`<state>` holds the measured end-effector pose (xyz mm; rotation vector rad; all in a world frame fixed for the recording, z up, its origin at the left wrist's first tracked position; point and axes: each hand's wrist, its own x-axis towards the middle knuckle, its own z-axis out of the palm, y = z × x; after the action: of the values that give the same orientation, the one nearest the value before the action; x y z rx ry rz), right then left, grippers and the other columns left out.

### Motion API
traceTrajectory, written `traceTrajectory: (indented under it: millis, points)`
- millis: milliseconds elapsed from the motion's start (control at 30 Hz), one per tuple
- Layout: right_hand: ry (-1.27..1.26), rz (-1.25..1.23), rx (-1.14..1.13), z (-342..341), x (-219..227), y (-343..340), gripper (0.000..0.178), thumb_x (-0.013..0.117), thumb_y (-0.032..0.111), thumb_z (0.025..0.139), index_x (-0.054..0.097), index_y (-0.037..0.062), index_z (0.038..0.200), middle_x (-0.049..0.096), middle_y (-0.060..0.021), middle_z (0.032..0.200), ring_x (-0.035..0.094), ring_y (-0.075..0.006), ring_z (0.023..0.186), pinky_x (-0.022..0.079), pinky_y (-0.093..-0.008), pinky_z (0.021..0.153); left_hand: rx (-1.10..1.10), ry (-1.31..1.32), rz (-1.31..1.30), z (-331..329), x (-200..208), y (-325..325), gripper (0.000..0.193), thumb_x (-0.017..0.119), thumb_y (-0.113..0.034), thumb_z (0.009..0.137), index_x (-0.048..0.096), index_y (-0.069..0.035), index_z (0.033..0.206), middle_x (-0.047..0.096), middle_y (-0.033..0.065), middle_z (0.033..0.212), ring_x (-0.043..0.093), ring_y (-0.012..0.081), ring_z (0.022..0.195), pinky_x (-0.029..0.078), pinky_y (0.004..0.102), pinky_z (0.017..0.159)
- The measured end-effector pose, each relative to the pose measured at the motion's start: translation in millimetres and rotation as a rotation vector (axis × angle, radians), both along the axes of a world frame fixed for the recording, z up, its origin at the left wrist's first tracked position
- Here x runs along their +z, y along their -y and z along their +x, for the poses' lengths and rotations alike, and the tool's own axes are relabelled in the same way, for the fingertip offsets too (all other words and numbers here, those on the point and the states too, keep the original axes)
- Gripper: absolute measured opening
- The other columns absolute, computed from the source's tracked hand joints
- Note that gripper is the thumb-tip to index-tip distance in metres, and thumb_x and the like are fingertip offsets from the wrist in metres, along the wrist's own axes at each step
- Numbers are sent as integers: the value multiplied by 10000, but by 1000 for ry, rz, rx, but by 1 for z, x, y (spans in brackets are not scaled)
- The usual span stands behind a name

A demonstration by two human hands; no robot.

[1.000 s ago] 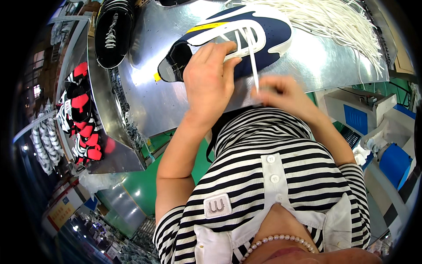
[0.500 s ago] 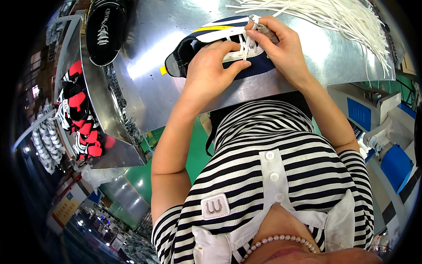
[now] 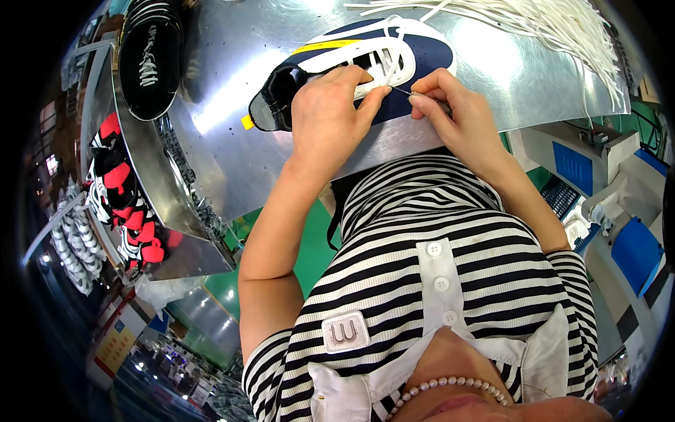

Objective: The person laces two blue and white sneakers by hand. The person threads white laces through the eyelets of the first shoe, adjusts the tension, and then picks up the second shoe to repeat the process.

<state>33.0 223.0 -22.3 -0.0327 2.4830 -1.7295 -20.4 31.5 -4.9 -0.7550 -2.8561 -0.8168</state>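
A navy sneaker (image 3: pixel 432 58) with white trim and a yellow stripe lies on the metal table, toe to the right. A white shoelace (image 3: pixel 398 32) runs loosely through part of its eyelets and loops over the toe. My left hand (image 3: pixel 325 112) grips the near eyelet edge, fingers in the opening and thumb outside. Between thumb and fingers, my right hand (image 3: pixel 460 119) holds an awl (image 3: pixel 401 91). Its thin metal shaft points at the near eyelets beside my left thumb; the handle is mostly hidden in the palm.
Many loose white laces (image 3: pixel 520 24) lie at the table's (image 3: pixel 225 151) far right. A black shoe (image 3: pixel 149 70) with white lacing stands at the far left. Red, black and white shoe pieces (image 3: pixel 130 197) sit in a stack beyond the table's left edge.
My right hand has brought the awl from the far eyelet side near the toe to the near side. The lace now forms a loop over the toe. My left hand stays on the sneaker.
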Motion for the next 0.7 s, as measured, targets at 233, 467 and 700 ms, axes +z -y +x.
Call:
traceTrajectory:
  millis: [233, 467, 700]
  points:
    - [62, -22, -11, -6, 0, 12, 173, 609, 150, 946, 532, -3, 973, 675, -117, 736, 699, -224, 688, 519, -311, 622, -87, 90, 136, 4, -6, 5, 230, 775, -227, 813, 684, -26, 878, 670, 117, 755, 644, 256, 646, 489, 327, 596]
    - [12, -7, 70, -8, -4, 1, 198, 643, 180, 919, 555, 21, 997, 652, -109, 715, 675, -187, 657, 509, -314, 600, -122, -55, 124, 20, -5, 9, 175, 784, -143, 792, 672, -26, 860, 653, 100, 744, 622, 262, 631, 471, 329, 569]
    - [-453, 126, 83, -19, 42, -31, 264, 643, 80, 868, 627, 45, 1130, 724, -131, 903, 695, -237, 701, 540, -316, 618, -207, -318, 28, 31, -5, 11, 146, 788, -78, 736, 660, -57, 803, 580, 61, 664, 569, 239, 584, 441, 339, 527]
